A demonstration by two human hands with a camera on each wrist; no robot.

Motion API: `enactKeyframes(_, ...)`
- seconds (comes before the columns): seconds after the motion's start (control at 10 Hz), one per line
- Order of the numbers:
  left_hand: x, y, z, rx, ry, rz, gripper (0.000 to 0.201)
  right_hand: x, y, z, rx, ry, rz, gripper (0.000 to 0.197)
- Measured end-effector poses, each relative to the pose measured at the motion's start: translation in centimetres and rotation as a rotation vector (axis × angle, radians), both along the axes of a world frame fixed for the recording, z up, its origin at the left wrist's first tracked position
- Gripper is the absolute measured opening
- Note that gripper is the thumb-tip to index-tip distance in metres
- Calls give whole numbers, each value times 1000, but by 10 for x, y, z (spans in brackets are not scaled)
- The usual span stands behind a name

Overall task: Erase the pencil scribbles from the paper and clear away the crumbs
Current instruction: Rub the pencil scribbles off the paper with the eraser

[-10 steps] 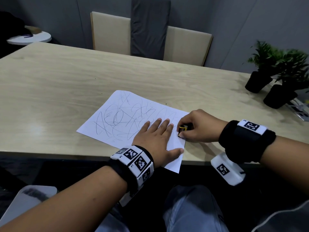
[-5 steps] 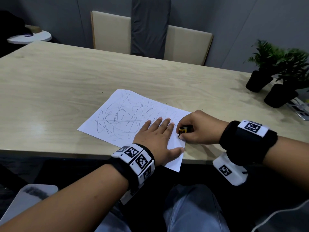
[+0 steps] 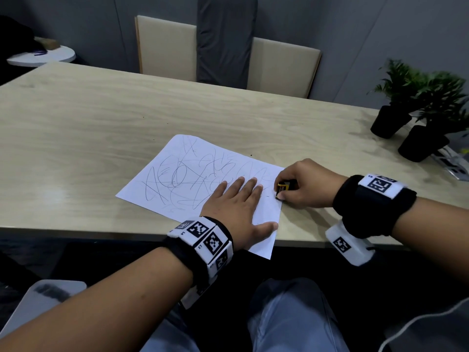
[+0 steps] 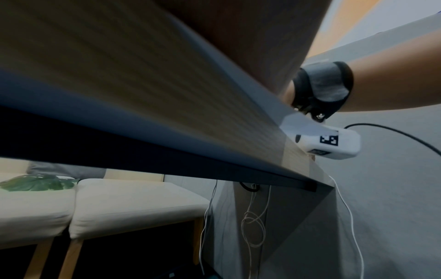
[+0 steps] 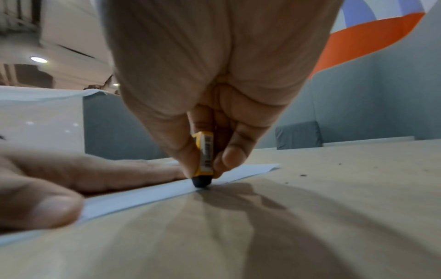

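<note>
The paper (image 3: 193,179) lies askew at the near edge of the table (image 3: 101,128), 1 corner hanging over that edge, and a single thin sheet like this will likely slide, buckle or tear under rubbing unless it is pinned close to the stroke. The left hand (image 3: 238,207) does that, flat with fingers straight on the sheet's near-right part, holding nothing. The right hand (image 5: 214,94) pinches the eraser (image 5: 204,160) upright by its yellow sleeve between thumb and fingertips, the dark tip touching the paper's right edge (a small, firm block, best gripped low on the sleeve so it does not bend). Most scribbles (image 3: 182,179) lie toward the sheet's far-left part and look untouched. A few dark specks (image 5: 303,175) sit on the bare wood beyond the sheet. 2 potted plants (image 3: 416,110) stand at the table's far-right corner, well apart; nothing blocks the strokes except the pinning hand itself.
</note>
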State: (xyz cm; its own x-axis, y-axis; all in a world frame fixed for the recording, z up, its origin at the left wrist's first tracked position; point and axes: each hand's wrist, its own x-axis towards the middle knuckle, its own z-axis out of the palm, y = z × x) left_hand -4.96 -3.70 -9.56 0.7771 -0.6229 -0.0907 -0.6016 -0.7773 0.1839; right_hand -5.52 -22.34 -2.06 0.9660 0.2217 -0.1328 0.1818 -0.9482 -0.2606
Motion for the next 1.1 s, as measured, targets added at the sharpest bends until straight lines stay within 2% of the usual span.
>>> enactKeyframes(0.1, 0, 1, 0, 7, -5, -2, 87, -5, 7, -2, 8, 48, 71, 10)
enactKeyframes(0.6, 0, 0, 0, 6, 2, -3, 87, 3, -1, -2, 23, -3, -27, 9)
enactKeyframes(0.7, 0, 0, 0, 11, -1, -5, 87, 0, 3, -3, 30, 49, 28, 7)
enactKeyframes(0.9, 1, 0, 0, 9, -2, -5, 87, 6, -6, -3, 31, 0, -44, 8)
enactKeyframes(1.0, 0, 1, 1, 11, 1, -6, 87, 1, 0, -4, 30, 34, 15, 6)
enactKeyframes(1.1, 0, 1, 2, 1, 5, -9, 87, 2, -2, -3, 31, 47, -6, 6)
